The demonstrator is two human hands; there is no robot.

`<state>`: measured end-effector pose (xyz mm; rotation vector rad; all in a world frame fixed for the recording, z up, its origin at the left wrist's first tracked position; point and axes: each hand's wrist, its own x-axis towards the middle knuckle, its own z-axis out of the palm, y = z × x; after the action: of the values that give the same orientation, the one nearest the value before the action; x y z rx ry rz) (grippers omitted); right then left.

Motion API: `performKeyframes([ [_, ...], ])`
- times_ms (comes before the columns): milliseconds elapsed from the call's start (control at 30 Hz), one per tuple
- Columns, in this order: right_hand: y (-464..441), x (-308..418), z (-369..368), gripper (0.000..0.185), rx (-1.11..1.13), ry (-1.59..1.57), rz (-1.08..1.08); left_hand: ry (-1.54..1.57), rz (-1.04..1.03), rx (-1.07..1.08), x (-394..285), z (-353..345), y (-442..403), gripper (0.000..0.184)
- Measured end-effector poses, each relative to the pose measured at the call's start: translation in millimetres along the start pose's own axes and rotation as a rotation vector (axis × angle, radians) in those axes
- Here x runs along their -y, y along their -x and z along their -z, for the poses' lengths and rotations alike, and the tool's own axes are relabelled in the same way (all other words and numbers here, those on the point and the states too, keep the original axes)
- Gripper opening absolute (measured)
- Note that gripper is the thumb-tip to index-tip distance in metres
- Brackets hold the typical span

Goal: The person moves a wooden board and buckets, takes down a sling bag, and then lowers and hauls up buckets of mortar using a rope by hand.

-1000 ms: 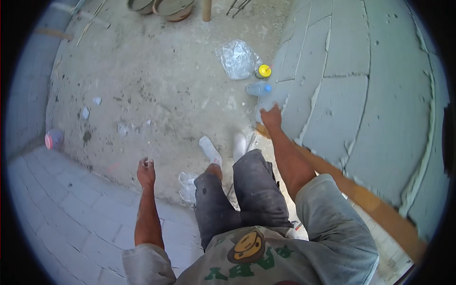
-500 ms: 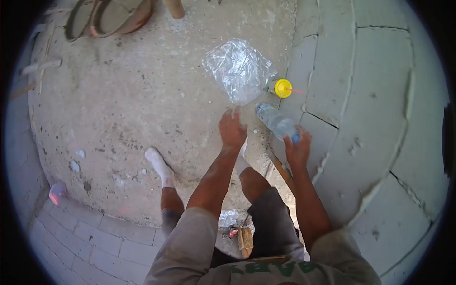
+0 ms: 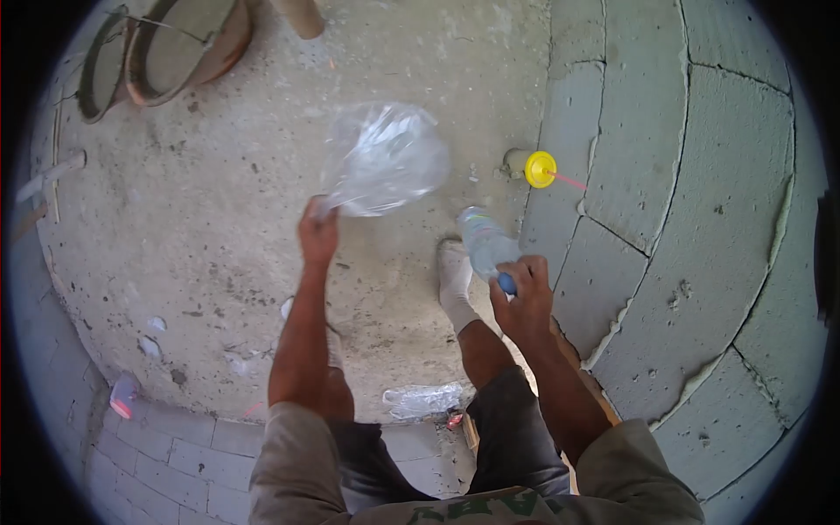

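A clear plastic bag (image 3: 385, 162), blurred by motion, hangs from my left hand (image 3: 318, 232), whose fingers are closed on its lower left corner. My right hand (image 3: 527, 302) grips a clear plastic bottle (image 3: 486, 243) at its blue cap end. The bottle is tilted, its base pointing up and to the left, over the floor near my foot in a light sock. To the upper right of the bottle stands a cup with a yellow lid (image 3: 540, 169) and a pink straw, beside the block wall.
Grey block wall (image 3: 726, 219) rises on the right. Two mortar-stained buckets (image 3: 188, 61) stand at the upper left, with a wooden post (image 3: 300, 16) near them. Crumpled clear plastic (image 3: 424, 400) lies behind my feet. A pinkish container (image 3: 123, 395) sits by the lower left wall.
My left hand has taken hold of the plastic bag and moved left with it, off its earlier spot. The bottle in my right hand has shifted slightly left and down.
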<state>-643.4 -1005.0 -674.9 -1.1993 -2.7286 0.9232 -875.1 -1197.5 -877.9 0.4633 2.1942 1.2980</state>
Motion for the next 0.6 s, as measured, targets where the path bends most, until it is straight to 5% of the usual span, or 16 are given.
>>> performKeyframes([
  [133, -28, 50, -23, 0.031, 0.100, -0.079, 0.119, 0.032, 0.342, -0.316, -26, 149, 15, 0.026],
  [233, -43, 88, -47, 0.035, 0.228, -0.146, 0.222, 0.107, 0.332, -0.522, -51, 222, 36, 0.027],
  [433, -68, 146, -98, 0.031, 0.213, -0.201, 0.399, -0.188, 0.268, -0.519, -95, 255, 92, 0.028],
  [600, -98, 183, -117, 0.030, 0.270, -0.188, 0.459, -0.108, 0.486, -0.530, -30, 232, 173, 0.029],
])
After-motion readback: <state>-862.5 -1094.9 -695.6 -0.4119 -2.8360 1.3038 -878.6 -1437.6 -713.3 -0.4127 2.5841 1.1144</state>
